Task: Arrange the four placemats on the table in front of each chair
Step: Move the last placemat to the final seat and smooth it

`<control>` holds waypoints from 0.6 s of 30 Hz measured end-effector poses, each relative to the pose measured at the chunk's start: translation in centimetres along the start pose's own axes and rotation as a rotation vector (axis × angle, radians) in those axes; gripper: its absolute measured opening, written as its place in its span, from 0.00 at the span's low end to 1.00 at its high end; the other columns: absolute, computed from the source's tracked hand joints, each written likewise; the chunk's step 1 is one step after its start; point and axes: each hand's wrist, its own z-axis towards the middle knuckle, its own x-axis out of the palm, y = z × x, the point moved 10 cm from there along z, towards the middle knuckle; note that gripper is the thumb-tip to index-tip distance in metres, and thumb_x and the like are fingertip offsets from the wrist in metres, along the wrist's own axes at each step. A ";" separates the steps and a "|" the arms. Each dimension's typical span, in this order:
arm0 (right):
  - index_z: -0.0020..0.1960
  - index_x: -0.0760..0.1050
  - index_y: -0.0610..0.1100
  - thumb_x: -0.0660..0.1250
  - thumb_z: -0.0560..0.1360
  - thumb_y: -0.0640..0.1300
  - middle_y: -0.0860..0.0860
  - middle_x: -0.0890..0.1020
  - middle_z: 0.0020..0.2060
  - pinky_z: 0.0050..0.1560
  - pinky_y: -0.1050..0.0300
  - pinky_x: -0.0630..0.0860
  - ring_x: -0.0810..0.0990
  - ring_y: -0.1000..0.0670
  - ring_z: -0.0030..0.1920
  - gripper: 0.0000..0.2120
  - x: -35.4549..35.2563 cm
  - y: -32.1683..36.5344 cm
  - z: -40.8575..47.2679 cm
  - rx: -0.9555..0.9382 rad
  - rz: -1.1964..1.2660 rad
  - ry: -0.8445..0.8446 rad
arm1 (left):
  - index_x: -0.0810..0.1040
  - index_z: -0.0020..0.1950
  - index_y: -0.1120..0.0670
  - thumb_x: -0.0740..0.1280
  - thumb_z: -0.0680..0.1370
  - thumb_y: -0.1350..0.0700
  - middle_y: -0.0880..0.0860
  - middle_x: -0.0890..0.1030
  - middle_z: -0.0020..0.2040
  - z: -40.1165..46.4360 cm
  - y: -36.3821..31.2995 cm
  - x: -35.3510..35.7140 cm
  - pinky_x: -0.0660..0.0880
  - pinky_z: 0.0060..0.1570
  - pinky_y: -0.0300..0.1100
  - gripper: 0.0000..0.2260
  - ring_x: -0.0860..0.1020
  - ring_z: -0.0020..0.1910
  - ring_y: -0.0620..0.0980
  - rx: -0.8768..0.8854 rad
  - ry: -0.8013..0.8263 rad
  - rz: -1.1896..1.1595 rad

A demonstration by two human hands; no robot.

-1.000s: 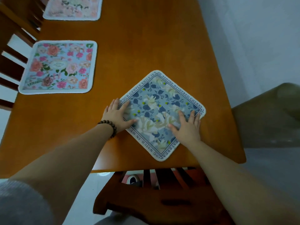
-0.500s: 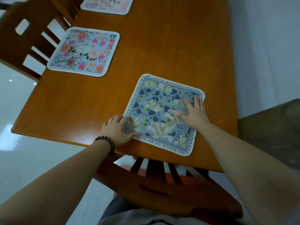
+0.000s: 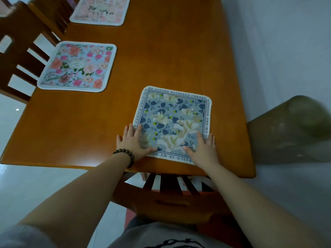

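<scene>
A blue placemat (image 3: 172, 120) with white flowers and a lettered border lies flat near the table's near edge, roughly square to it, above a chair back (image 3: 172, 190). My left hand (image 3: 133, 141) presses flat on its near left corner, fingers spread. My right hand (image 3: 203, 147) presses flat on its near right corner. A pink-flowered blue placemat (image 3: 78, 67) lies at the left edge before another chair. A pale pink placemat (image 3: 101, 10) lies farther back on the left.
The orange wooden table (image 3: 170, 51) runs away from me. Dark wooden chairs (image 3: 19, 51) stand along its left side. A brownish sofa arm (image 3: 293, 129) sits to the right, beside a grey wall.
The blue placemat has turned from a diamond angle to sit square with the table edge. Both hands slid to its near corners.
</scene>
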 end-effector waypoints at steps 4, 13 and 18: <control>0.78 0.44 0.53 0.57 0.72 0.71 0.38 0.41 0.76 0.73 0.43 0.43 0.39 0.39 0.76 0.43 -0.5 -0.1 0.2 -0.008 -0.049 -0.011 | 0.37 0.76 0.41 0.58 0.53 0.18 0.53 0.39 0.78 -1.0 0.1 0.7 0.45 0.71 0.61 0.60 0.39 0.76 0.52 0.006 0.057 0.006; 0.75 0.32 0.57 0.65 0.51 0.80 0.37 0.30 0.73 0.72 0.40 0.41 0.33 0.37 0.74 0.66 1.6 -1.1 -2.8 0.000 -0.219 0.176 | 0.32 0.74 0.44 0.72 0.56 0.28 0.60 0.33 0.76 -4.0 -1.0 2.4 0.45 0.70 0.66 0.63 0.34 0.74 0.61 0.031 0.160 0.214; 0.75 0.30 0.57 0.75 0.58 0.69 0.36 0.28 0.71 0.73 0.42 0.40 0.31 0.37 0.73 0.65 1.9 -0.9 -3.9 -0.043 -0.254 0.165 | 0.35 0.76 0.46 0.76 0.60 0.34 0.61 0.35 0.76 -4.8 -1.5 2.1 0.49 0.70 0.66 0.61 0.36 0.74 0.62 0.011 0.160 0.224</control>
